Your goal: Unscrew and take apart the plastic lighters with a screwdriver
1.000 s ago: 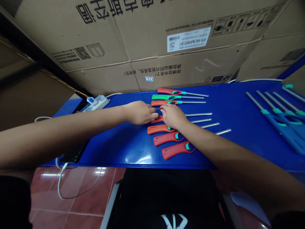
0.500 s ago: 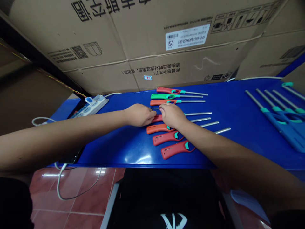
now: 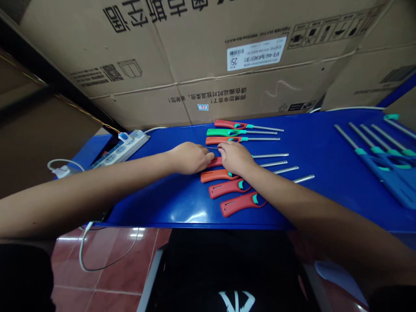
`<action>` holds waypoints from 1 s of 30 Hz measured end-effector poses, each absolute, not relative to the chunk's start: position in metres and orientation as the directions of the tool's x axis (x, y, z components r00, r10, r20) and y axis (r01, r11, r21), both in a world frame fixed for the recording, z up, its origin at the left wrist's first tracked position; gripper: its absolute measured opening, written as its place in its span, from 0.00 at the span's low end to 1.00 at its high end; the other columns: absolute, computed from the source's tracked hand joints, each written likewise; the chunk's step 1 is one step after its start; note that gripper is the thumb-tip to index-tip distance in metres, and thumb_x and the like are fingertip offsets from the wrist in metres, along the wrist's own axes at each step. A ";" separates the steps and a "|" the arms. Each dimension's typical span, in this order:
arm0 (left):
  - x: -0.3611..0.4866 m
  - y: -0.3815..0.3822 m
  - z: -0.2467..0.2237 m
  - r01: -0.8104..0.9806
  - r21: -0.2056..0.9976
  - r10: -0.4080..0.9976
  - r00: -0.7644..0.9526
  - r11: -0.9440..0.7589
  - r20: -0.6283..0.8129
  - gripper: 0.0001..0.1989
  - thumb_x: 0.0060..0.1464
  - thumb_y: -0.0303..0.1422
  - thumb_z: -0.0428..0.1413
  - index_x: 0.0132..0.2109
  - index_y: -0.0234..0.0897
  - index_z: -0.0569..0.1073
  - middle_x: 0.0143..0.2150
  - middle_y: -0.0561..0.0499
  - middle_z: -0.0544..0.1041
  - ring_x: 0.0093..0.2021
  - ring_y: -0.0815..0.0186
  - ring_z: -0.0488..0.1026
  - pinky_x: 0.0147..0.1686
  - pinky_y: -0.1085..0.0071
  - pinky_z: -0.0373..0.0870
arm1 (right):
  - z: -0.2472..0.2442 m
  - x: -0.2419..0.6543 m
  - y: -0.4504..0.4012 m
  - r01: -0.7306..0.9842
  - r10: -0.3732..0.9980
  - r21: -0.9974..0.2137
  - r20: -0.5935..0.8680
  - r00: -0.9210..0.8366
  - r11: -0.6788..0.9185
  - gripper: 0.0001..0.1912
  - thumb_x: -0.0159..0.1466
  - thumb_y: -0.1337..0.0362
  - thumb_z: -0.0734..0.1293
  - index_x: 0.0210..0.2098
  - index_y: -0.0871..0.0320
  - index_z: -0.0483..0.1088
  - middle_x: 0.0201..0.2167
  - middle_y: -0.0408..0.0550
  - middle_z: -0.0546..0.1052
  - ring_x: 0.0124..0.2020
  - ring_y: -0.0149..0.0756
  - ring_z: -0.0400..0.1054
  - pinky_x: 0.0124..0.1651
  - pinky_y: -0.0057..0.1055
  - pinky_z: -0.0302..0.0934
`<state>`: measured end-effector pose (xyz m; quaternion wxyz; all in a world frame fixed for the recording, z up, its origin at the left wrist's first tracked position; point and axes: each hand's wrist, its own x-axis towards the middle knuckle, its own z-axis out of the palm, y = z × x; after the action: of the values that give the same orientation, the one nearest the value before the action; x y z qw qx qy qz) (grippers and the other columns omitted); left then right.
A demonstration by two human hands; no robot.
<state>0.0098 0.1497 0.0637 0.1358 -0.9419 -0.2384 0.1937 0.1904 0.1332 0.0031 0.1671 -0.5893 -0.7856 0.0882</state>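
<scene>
- Lowered slightly since the earlier frame is the left forearm [image 3: 97, 188], by which more of the white power strip [image 3: 120, 153] is uncovered; the row of lighters [image 3: 238, 204] is barely shifted.
- One slender piece [image 3: 211, 148] is apparently pinched by the right hand [image 3: 237, 158]; whether it is also gripped by the curled left hand [image 3: 193, 158] cannot be told.
- Both hands are brought close together, probably so that something so thin can be steadied.
- It is held just left of the right fingertips, between an orange lighter [image 3: 224, 140] and a partly covered red lighter [image 3: 216, 162].
- Handles are all pointed leftward, perhaps for easy reach.
</scene>
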 end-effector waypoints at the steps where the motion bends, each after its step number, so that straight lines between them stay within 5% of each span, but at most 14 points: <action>1: 0.007 0.154 0.066 0.340 -0.352 0.452 0.835 -0.872 -0.314 0.14 0.66 0.34 0.44 0.49 0.35 0.73 0.43 0.40 0.80 0.40 0.56 0.78 0.33 0.66 0.68 | 0.003 0.190 0.133 0.896 0.955 -0.337 0.159 -0.250 0.290 0.19 0.72 0.64 0.55 0.51 0.60 0.75 0.50 0.57 0.79 0.49 0.43 0.72 0.49 0.33 0.60; 6: 0.005 0.169 0.071 0.188 -0.293 0.290 0.886 -0.937 -0.361 0.11 0.65 0.33 0.47 0.46 0.40 0.74 0.44 0.42 0.79 0.39 0.57 0.76 0.32 0.67 0.64 | 0.004 0.190 0.132 0.896 0.955 -0.335 0.163 -0.249 0.291 0.19 0.72 0.64 0.55 0.51 0.60 0.75 0.49 0.56 0.79 0.49 0.43 0.72 0.50 0.34 0.60; 12: 0.016 0.175 0.073 0.215 -0.165 0.266 0.868 -0.963 -0.419 0.09 0.61 0.30 0.50 0.42 0.39 0.75 0.40 0.41 0.80 0.36 0.56 0.76 0.32 0.66 0.63 | 0.005 0.190 0.132 0.900 0.956 -0.327 0.155 -0.250 0.288 0.19 0.72 0.64 0.55 0.51 0.60 0.75 0.49 0.57 0.79 0.49 0.44 0.72 0.49 0.34 0.60; 19: 0.020 0.155 0.069 0.454 -0.260 0.523 0.758 -0.852 -0.390 0.12 0.62 0.31 0.48 0.48 0.34 0.72 0.41 0.38 0.80 0.35 0.54 0.78 0.31 0.66 0.67 | 0.006 0.190 0.132 0.900 0.955 -0.323 0.153 -0.255 0.292 0.19 0.72 0.65 0.55 0.50 0.60 0.75 0.48 0.58 0.79 0.47 0.44 0.72 0.49 0.34 0.60; 30: 0.029 0.132 0.054 0.769 -0.289 0.821 0.536 -0.571 -0.196 0.16 0.62 0.34 0.48 0.44 0.31 0.77 0.34 0.38 0.81 0.37 0.53 0.81 0.33 0.67 0.72 | 0.003 0.187 0.133 0.901 0.953 -0.317 0.151 -0.262 0.298 0.19 0.72 0.65 0.54 0.50 0.61 0.75 0.48 0.58 0.79 0.49 0.44 0.72 0.50 0.34 0.60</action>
<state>0.0293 0.1323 0.0541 0.0840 -0.8723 -0.4556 0.1562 0.1870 0.1328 0.0027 0.1574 -0.5867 -0.7900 0.0835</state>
